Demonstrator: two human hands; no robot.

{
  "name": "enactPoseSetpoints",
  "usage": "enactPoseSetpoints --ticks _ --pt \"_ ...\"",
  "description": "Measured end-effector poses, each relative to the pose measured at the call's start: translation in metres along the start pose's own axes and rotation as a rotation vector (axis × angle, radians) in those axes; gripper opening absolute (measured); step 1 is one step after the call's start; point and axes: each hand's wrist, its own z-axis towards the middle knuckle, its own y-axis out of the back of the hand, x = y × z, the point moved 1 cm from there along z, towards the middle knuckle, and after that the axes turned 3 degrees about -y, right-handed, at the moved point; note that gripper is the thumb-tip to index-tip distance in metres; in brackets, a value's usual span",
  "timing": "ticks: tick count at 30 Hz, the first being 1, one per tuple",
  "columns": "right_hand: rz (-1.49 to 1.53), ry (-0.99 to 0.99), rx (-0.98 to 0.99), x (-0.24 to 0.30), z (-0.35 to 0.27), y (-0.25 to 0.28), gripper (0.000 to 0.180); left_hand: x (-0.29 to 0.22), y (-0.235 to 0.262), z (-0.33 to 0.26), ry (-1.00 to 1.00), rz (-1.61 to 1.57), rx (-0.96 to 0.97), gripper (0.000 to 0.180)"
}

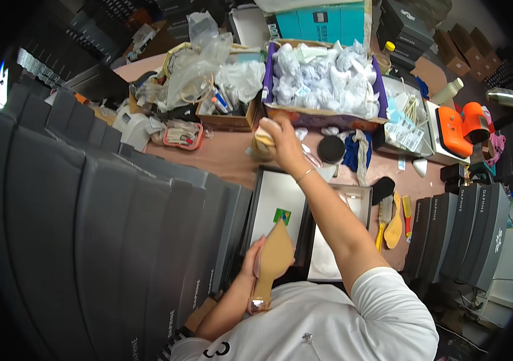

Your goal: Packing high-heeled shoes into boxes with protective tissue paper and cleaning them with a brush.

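Observation:
A pointed-toe, heeled shoe (273,256) is in my left hand (249,260), its beige sole turned up and its toe pointing away from me. The fingers wrap round the shoe's sides near the front of the table. My right hand (285,143) is stretched far forward, closed on a pale yellow sponge-like pad (264,136). Under that pad is a small, blurred, yellowish container (259,150); whether they touch I cannot tell. Below the shoe lies an open shoebox (268,195) with a white inside and a small green card (281,216). Another white-lined box part (324,256) sits beside it, partly behind my right arm.
Dark shoeboxes (130,228) stand stacked along my left, with more (458,231) at right. A purple box (383,99) of crumpled white paper stands at the back. Brushes (393,225), a round black lid (331,148) and an orange device (452,132) lie to the right.

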Motion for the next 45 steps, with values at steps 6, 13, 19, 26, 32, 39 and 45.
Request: enactPoseSetpoints --ticks 6,13,19,26,32,39,45 --pt "0.075 -0.210 0.385 0.055 -0.114 0.092 0.035 -0.009 -0.005 0.001 -0.039 0.023 0.156 0.063" --pt "-0.023 -0.260 0.217 0.116 -0.234 0.135 0.019 0.041 -0.040 0.021 0.038 0.272 0.087 0.055" --pt "0.009 -0.252 0.156 0.156 -0.249 0.155 0.010 0.054 -0.056 0.027 0.051 0.355 0.205 0.054" --pt "-0.101 -0.257 0.181 0.133 -0.257 0.151 0.010 0.053 -0.040 0.035 0.101 0.381 0.255 0.051" --pt "-0.131 -0.304 -0.063 0.117 -0.268 0.164 0.015 0.057 -0.064 0.023 0.039 0.351 0.221 0.051" --pt "-0.112 -0.313 -0.144 0.127 -0.249 0.171 0.013 0.051 -0.055 0.038 0.069 0.452 0.237 0.052" --pt "-0.122 -0.330 -0.038 0.115 -0.248 0.157 0.014 0.055 -0.044 0.028 0.139 0.398 0.216 0.054"
